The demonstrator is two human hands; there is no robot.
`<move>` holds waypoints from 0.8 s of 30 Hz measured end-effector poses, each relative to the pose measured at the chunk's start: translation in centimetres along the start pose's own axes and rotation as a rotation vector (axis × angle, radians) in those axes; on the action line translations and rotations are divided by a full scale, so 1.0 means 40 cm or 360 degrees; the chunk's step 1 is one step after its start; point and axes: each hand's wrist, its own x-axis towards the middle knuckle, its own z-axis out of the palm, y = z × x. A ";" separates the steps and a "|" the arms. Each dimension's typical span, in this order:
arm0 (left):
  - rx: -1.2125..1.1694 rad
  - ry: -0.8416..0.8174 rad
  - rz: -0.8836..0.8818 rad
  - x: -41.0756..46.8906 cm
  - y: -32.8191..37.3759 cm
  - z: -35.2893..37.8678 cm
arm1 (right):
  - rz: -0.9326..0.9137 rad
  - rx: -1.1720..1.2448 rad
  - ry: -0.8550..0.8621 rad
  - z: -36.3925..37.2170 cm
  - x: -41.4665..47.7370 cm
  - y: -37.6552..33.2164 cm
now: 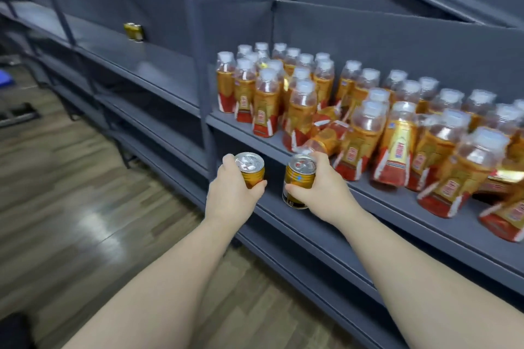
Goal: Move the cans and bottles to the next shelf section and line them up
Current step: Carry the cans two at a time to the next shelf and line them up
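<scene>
My left hand [229, 193] grips a small gold can [251, 168] with a silver pull-tab top, held in front of the shelf upright. My right hand [323, 190] grips a second gold can [299, 180] with a dark band at its base, just below the front edge of the bottle shelf [377, 201]. Several gold-and-red bottles [397, 144] with white caps crowd that shelf on the right; a few lie tipped over [326, 136]. In the left shelf section [147, 65], one gold can [133, 32] stands alone near the back.
A dark vertical post [200, 65] divides the two shelf sections. Lower grey shelves [306, 224] run beneath my hands. Wood-pattern floor [71, 207] lies to the left, with a blue object [5, 82] at the far left edge.
</scene>
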 end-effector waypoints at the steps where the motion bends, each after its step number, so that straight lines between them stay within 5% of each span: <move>1: -0.0004 0.0026 -0.0026 0.020 -0.029 -0.025 | -0.0009 0.0006 -0.0024 0.032 0.020 -0.027; 24: 0.0073 0.0432 -0.0472 0.390 -0.551 -0.415 | -0.0332 0.0001 -0.0455 0.629 0.442 -0.495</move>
